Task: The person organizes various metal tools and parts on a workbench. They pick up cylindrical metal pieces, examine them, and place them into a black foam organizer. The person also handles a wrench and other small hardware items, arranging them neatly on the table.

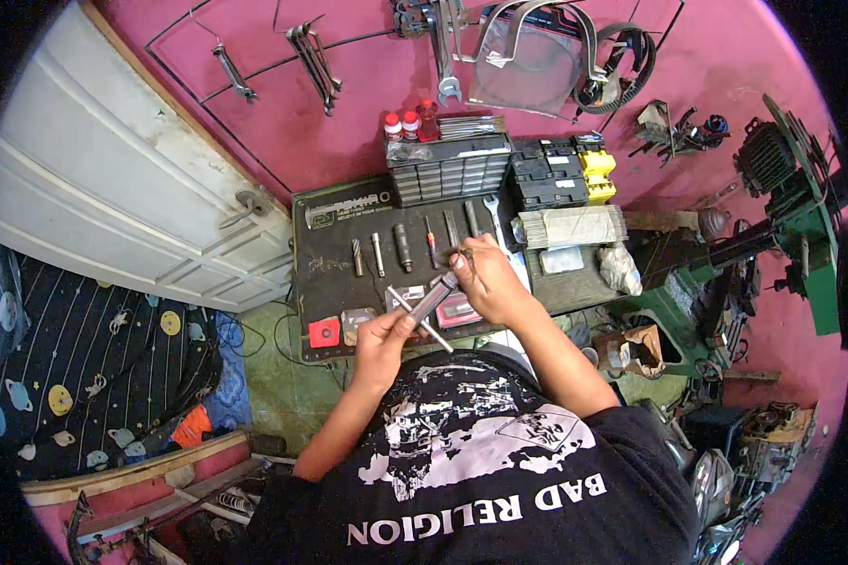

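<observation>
Both hands meet over the front of the dark workbench (334,240), on a T-shaped grey metal tool (433,299) with a thin silver crossbar. My left hand (384,344) is closed around its lower end, near the crossbar. At the upper end, my right hand (490,282) pinches with thumb and fingers; a small dark piece shows at the fingertips. Beyond the hands lie a fluted cutter (357,257), a silver socket-like piece (377,252), a dark cylindrical tool (402,247), a red-handled screwdriver (431,239) and a wrench (495,219). A red case (457,311) is partly hidden beneath the hands.
A small drawer cabinet (450,179) stands at the bench's back, beside black and yellow boxes (561,174). Red packet (324,331) lies front left. A green machine (674,306) stands right; a white door (113,169) is left. Wrenches (316,66) hang on the pink wall.
</observation>
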